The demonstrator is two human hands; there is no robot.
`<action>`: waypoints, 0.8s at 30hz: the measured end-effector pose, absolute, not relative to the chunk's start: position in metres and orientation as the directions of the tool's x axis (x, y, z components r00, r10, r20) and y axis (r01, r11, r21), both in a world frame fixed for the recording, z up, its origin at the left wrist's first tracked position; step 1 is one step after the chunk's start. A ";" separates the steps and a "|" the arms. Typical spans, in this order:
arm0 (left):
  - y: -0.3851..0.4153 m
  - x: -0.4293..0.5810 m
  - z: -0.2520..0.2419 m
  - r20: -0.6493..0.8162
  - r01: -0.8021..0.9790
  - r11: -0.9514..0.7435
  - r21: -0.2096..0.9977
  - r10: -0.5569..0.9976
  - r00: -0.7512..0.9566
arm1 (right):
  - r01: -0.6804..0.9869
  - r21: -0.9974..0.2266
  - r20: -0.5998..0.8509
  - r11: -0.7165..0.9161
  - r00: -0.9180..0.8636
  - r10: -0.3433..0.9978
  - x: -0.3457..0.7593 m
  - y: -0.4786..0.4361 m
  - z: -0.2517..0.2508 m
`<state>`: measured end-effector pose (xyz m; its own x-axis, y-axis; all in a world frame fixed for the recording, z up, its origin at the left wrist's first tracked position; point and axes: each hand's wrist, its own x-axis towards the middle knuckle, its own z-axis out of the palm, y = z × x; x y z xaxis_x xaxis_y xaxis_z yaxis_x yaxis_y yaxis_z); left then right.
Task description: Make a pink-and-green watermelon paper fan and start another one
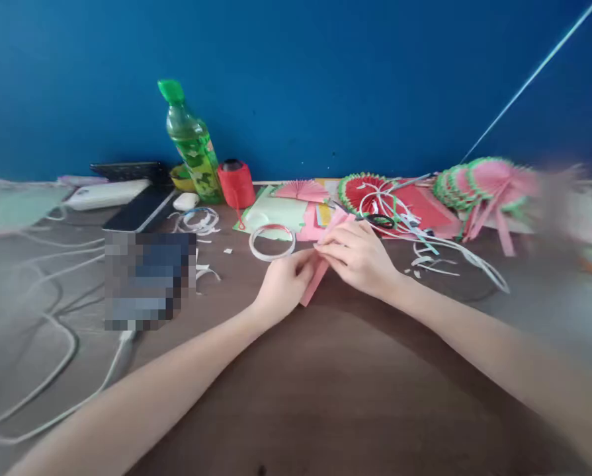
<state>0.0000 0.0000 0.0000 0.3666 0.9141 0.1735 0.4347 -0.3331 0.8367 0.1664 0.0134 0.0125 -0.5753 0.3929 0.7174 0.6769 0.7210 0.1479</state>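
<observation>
**Forearms converge on a folded pink paper (311,287)**

The paper lies slanted on the brown surface (335,383), pinched between both hands. The left hand (282,285) closes on its lower part, and the right hand (360,258) grips its upper end with fingers curled. Just beyond lies a white tape ring (272,242), and scissors (378,220) sit behind the right hand. Farther back stand a red spool (237,184) and a green bottle (192,142).

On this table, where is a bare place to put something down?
The widest bare patch is the table front, between the two forearms. Crowded: the back row with bottle, red spool, scissors and paper fans; cables cover the left. The left hand and right hand hold pink paper in the middle.
</observation>
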 end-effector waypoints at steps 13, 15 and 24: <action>-0.002 0.000 0.002 0.219 0.393 -0.376 0.839 0.895 0.390 | 0.678 0.035 0.717 0.734 -0.529 0.454 0.165 0.015 0.007; -0.002 0.001 0.003 0.215 0.386 -0.366 0.847 0.899 0.381 | 0.677 -0.026 0.735 0.735 -0.485 0.473 0.165 0.016 0.007; -0.001 0.000 0.005 0.052 0.328 -0.149 0.933 0.956 0.288 | 0.703 -0.431 0.786 0.566 -0.016 0.618 0.187 0.036 0.017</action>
